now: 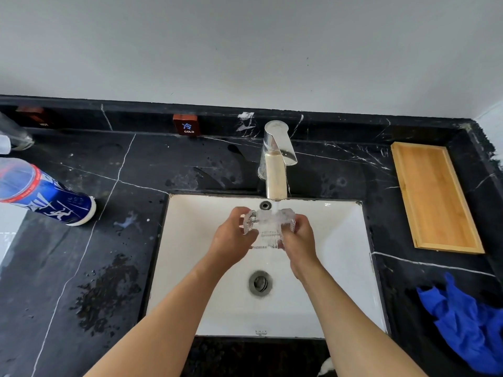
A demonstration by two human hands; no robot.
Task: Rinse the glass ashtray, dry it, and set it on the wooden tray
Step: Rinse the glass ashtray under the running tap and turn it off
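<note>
A clear cut-glass ashtray (268, 227) is held over the white sink (345, 254), directly under the running stream from the chrome faucet (276, 170). My left hand (234, 240) grips its left side and my right hand (299, 239) grips its right side. Water splashes over the glass. The wooden tray (435, 197) lies on the black counter to the right of the sink, with nothing on it. A crumpled blue cloth (465, 330) lies on the counter at the near right.
A blue and white canister (46, 197) stands on the counter at left, with a clear glass (13, 134) behind it. A small "COLD" sign (187, 126) sits on the back ledge. Wet patches (106, 292) spread left of the sink. The drain (260, 282) is open.
</note>
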